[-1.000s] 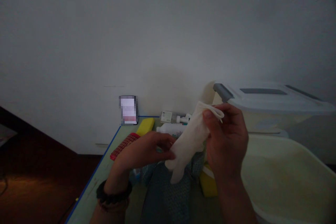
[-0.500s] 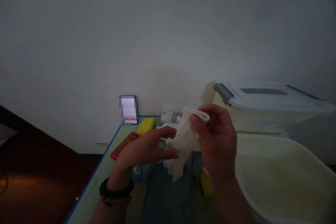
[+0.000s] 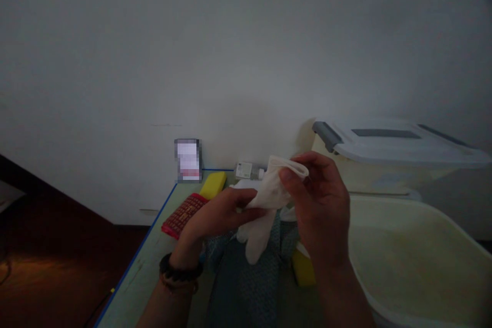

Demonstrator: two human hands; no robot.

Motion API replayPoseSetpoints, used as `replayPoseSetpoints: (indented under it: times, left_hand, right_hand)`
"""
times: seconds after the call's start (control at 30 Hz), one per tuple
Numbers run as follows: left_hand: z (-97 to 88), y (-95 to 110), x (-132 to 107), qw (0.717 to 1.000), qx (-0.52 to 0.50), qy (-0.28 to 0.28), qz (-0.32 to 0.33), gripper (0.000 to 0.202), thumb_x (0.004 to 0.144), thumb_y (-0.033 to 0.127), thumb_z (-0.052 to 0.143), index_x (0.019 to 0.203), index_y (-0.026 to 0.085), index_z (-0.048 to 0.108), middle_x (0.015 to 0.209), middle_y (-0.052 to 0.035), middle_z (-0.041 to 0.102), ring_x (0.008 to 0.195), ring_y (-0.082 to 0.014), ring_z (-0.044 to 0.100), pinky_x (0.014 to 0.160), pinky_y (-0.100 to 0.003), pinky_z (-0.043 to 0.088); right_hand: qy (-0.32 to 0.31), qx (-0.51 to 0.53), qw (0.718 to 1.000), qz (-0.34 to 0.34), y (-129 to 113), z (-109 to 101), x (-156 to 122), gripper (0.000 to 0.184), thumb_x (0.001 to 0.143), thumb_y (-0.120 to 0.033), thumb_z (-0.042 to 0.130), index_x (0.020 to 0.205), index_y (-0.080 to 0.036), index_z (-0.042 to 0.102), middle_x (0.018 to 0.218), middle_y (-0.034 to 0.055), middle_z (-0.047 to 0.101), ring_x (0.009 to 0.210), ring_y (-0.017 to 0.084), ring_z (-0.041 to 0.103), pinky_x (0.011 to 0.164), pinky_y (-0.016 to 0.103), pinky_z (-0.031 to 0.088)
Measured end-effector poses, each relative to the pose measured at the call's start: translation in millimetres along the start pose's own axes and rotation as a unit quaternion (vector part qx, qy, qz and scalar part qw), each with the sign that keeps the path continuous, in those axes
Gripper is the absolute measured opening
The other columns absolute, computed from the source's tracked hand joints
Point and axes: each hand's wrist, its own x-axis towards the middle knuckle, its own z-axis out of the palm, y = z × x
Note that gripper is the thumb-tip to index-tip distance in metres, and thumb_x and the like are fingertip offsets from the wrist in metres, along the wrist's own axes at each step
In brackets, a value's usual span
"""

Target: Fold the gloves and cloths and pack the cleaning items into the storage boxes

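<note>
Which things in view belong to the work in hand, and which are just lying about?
In hand: white glove; right hand, pinching its cuff; left hand, against its body.

Apparently just lying about: red patterned packet; yellow block; labelled bottle; phone; open tub; lidded box.

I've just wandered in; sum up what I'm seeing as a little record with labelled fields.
Right hand: holds a white glove near its opening
Left hand: touches the glove partway down
Worn: dark bracelet, left wrist
Table, far left: upright phone, yellow block, red patterned item
Beyond the glove: clear bottle, lying down
Right side: lidded box behind a pale open tub
</note>
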Motion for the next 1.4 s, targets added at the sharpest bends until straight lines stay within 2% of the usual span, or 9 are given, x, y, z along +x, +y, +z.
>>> replayPoseSetpoints:
  times: [0.27, 0.4, 0.5, 0.7, 0.87, 1.07, 1.13, 1.23, 1.4]
  left_hand:
    - [3.9, -4.5, 4.6, 1.0, 0.002, 0.003, -0.031, 0.026, 0.086, 0.034, 0.052, 0.071, 0.015, 0.06, 0.062, 0.0031, 0.053, 0.055, -0.0087, 0.045, 0.047, -0.019, 0.033]
    - [-2.9, -10.8, 3.5, 0.994, -0.051, 0.087, -0.052, 0.03, 0.086, 0.039, 0.05, 0.081, 0.014, 0.065, 0.068, -0.0006, 0.061, 0.061, -0.0123, 0.052, 0.052, -0.021, 0.039]
    - [-12.3, -13.4, -0.8, 0.978, -0.121, 0.163, -0.054, 0.026, 0.083, 0.035, 0.055, 0.089, 0.014, 0.069, 0.078, -0.0029, 0.068, 0.068, -0.0147, 0.058, 0.059, -0.023, 0.044]
    - [-22.7, -13.4, -6.2, 0.92, -0.234, 0.309, -0.062, 0.027, 0.08, 0.03, 0.056, 0.095, 0.013, 0.07, 0.075, -0.0035, 0.071, 0.065, -0.0145, 0.061, 0.055, -0.022, 0.043]
    - [-24.1, -12.7, -5.9, 0.885, -0.284, 0.365, -0.041, 0.025, 0.075, 0.026, 0.06, 0.093, 0.012, 0.07, 0.073, -0.0037, 0.071, 0.063, -0.0137, 0.061, 0.057, -0.023, 0.045]
    - [-25.2, -8.7, -9.1, 0.913, -0.209, 0.348, -0.045, 0.025, 0.077, 0.03, 0.061, 0.092, 0.012, 0.071, 0.073, -0.0045, 0.071, 0.062, -0.0135, 0.06, 0.056, -0.023, 0.045]
    - [-25.3, -4.5, -10.9, 0.93, -0.172, 0.322, -0.039, 0.023, 0.077, 0.028, 0.06, 0.091, 0.014, 0.071, 0.073, -0.0038, 0.071, 0.062, -0.0135, 0.06, 0.056, -0.022, 0.045]
    - [-25.2, 3.8, -13.9, 0.949, -0.131, 0.286, -0.033, 0.02, 0.073, 0.025, 0.061, 0.088, 0.016, 0.071, 0.076, -0.0035, 0.072, 0.067, -0.0157, 0.062, 0.057, -0.023, 0.046]
    - [-24.1, 16.3, -18.1, 0.958, -0.09, 0.274, 0.006, 0.015, 0.069, 0.022, 0.064, 0.081, 0.017, 0.071, 0.081, -0.0033, 0.072, 0.073, -0.0164, 0.063, 0.061, -0.023, 0.048]
  right_hand:
    - [-0.018, 0.017, 1.0, 0.008, -0.3, -0.9, 0.1, 0.021, 0.074, -0.022, 0.068, 0.092, -0.026, 0.06, 0.078, -0.0029, 0.067, 0.071, 0.012, 0.065, 0.062, 0.024, 0.055]
    - [-0.033, 0.009, 0.999, -0.015, -1.7, -3.3, -0.2, 0.02, 0.074, -0.02, 0.067, 0.092, -0.025, 0.061, 0.084, -0.0013, 0.067, 0.078, 0.014, 0.065, 0.07, 0.028, 0.054]
    - [-0.094, -0.033, 0.994, -0.033, -3.3, -7.3, -1.1, 0.019, 0.077, -0.018, 0.065, 0.094, -0.026, 0.062, 0.09, -0.0006, 0.067, 0.084, 0.016, 0.063, 0.075, 0.031, 0.052]
    - [-0.311, -0.201, 0.924, -0.096, -2.7, -9.9, -0.6, 0.022, 0.079, -0.011, 0.059, 0.094, -0.025, 0.063, 0.093, 0.0006, 0.065, 0.094, 0.018, 0.058, 0.084, 0.037, 0.046]
    - [-0.365, -0.283, 0.878, -0.123, 4.7, -6.5, 1.3, 0.02, 0.08, -0.007, 0.054, 0.086, -0.024, 0.061, 0.091, 0.0009, 0.066, 0.094, 0.018, 0.058, 0.089, 0.042, 0.041]
    - [-0.423, -0.309, 0.848, -0.082, 8.1, -11.8, 0.0, 0.03, 0.075, -0.003, 0.053, 0.095, -0.024, 0.062, 0.103, 0.0032, 0.064, 0.106, 0.021, 0.054, 0.097, 0.047, 0.037]
    - [-0.425, -0.298, 0.851, -0.078, 7.8, -12.8, -0.7, 0.03, 0.076, -0.007, 0.055, 0.099, -0.025, 0.061, 0.111, 0.0043, 0.06, 0.111, 0.022, 0.052, 0.099, 0.047, 0.036]
    - [-0.371, -0.275, 0.883, -0.081, 7.3, -11.6, -0.4, 0.026, 0.08, -0.014, 0.057, 0.103, -0.026, 0.058, 0.114, 0.0055, 0.056, 0.111, 0.021, 0.052, 0.097, 0.043, 0.041]
    - [-0.267, -0.243, 0.931, -0.048, 6.5, -8.4, 1.5, 0.018, 0.085, -0.027, 0.057, 0.102, -0.023, 0.056, 0.099, 0.005, 0.061, 0.092, 0.018, 0.059, 0.081, 0.036, 0.049]
